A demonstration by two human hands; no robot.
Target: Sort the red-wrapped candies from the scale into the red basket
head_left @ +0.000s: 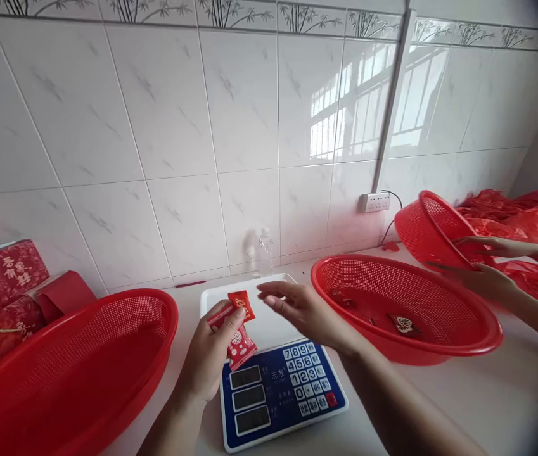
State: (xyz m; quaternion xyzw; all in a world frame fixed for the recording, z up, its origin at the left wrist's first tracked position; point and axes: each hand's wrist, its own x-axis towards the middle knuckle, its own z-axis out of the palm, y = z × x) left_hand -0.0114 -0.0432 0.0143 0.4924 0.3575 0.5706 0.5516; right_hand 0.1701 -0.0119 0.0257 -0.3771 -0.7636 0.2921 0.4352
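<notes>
My left hand (211, 354) is closed around a few small red candy packets (239, 323), held above the white pan of a digital scale (275, 373). My right hand (300, 310) hovers beside them over the pan, fingers loosely stretched out and holding nothing. The scale has a blue keypad panel facing me. Right of it a red mesh basket (440, 345) holds a few small wrapped sweets (404, 325). Left of me stands another red mesh basket (83, 373), which looks bare inside.
Another person's two hands (482, 278) at the right tip a third red basket (433, 231). Red plastic bags (530, 218) pile behind it. Red gift boxes (5, 278) stack at the far left. A wall socket (374, 201) and a clear bottle (265, 250) sit by the tiled wall.
</notes>
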